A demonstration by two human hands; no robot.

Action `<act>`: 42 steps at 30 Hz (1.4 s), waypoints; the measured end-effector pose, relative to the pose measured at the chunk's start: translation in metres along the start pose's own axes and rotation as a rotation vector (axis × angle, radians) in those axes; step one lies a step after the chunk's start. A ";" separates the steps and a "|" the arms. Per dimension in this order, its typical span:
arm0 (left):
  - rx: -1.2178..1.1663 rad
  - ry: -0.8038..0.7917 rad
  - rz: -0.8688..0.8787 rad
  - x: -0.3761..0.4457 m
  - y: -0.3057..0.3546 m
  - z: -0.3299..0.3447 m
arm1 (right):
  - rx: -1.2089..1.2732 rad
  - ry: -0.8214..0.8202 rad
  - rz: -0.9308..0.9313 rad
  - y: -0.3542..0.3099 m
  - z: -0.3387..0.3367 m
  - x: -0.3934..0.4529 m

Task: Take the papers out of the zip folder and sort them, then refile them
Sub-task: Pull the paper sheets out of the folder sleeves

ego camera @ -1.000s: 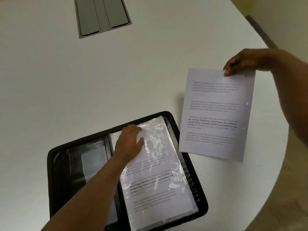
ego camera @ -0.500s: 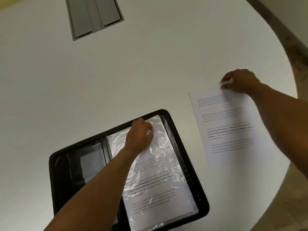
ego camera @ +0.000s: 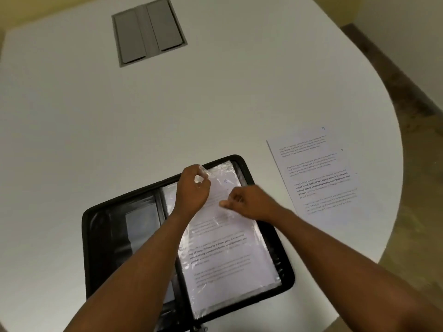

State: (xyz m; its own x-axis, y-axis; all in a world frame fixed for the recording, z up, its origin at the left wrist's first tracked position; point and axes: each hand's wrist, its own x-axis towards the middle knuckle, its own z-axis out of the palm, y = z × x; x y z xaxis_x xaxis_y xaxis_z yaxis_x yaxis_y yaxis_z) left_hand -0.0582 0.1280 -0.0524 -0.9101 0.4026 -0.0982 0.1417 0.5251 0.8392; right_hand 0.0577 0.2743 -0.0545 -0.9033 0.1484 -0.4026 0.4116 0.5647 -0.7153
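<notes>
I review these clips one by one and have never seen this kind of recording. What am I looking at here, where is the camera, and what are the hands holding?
There is no machine: a person works with bare hands, filmed by a wide-angle camera worn on the head, looking down. On the white table lies an open black zip folder holding papers in a clear plastic sleeve. The left hand pinches the sleeve's top edge. The right hand rests on the sleeve with fingers curled; whether it has a grip on a sheet is unclear. One loose printed sheet lies flat to the right of the folder. A grey panel is set into the table farther away.
</notes>
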 end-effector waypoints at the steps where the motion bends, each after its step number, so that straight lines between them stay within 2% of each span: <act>1: -0.007 0.023 -0.027 -0.004 0.005 -0.006 | -0.028 -0.029 0.011 -0.007 0.010 -0.007; 4: -0.088 0.070 -0.072 -0.019 0.016 -0.026 | -0.020 -0.033 0.020 -0.027 0.032 -0.021; 7: -0.127 0.054 -0.160 -0.038 0.020 -0.049 | 0.252 -0.057 0.047 -0.060 0.044 -0.032; 11: -0.119 -0.076 -0.359 -0.073 0.024 -0.087 | 0.475 -0.156 0.022 -0.112 0.060 -0.044; 13: -0.224 -0.180 -0.441 -0.094 0.019 -0.109 | 0.550 -0.249 -0.013 -0.136 0.071 -0.049; 15: -0.298 -0.218 -0.516 -0.109 0.013 -0.125 | 0.594 -0.330 -0.050 -0.153 0.081 -0.051; 18: -0.196 -0.049 -0.576 -0.123 0.002 -0.154 | 0.640 -0.449 -0.077 -0.175 0.105 -0.054; 21: -0.253 0.120 -0.698 -0.133 -0.029 -0.187 | 0.613 -0.502 -0.040 -0.188 0.131 -0.058; 23: -0.301 0.153 -0.708 -0.137 -0.057 -0.207 | 0.483 -0.438 -0.045 -0.190 0.147 -0.061; 27: -0.313 0.178 -0.781 -0.145 -0.105 -0.231 | 0.035 -0.113 -0.086 -0.164 0.167 -0.061; 31: -0.173 0.262 -0.769 -0.145 -0.151 -0.243 | -0.124 0.047 0.012 -0.118 0.169 -0.063; 35: 0.014 0.228 -0.736 -0.146 -0.162 -0.231 | -0.239 0.134 0.077 -0.081 0.158 -0.073; 38: 0.228 0.297 -0.688 -0.147 -0.146 -0.216 | -0.286 0.159 0.061 -0.061 0.148 -0.079; 40: 0.344 0.352 -0.564 -0.144 -0.133 -0.200 | -0.290 0.168 0.047 -0.050 0.139 -0.079; 42: 0.424 0.342 -0.397 -0.142 -0.121 -0.178 | -0.277 0.169 0.028 -0.042 0.129 -0.076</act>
State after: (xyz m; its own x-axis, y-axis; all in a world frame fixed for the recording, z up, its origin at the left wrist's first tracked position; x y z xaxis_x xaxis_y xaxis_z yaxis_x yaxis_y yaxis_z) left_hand -0.0156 -0.1263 -0.0445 -0.9868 -0.1051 -0.1228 -0.1521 0.8612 0.4849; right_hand 0.1250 0.1342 -0.0671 -0.9091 0.2863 -0.3025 0.4085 0.7547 -0.5134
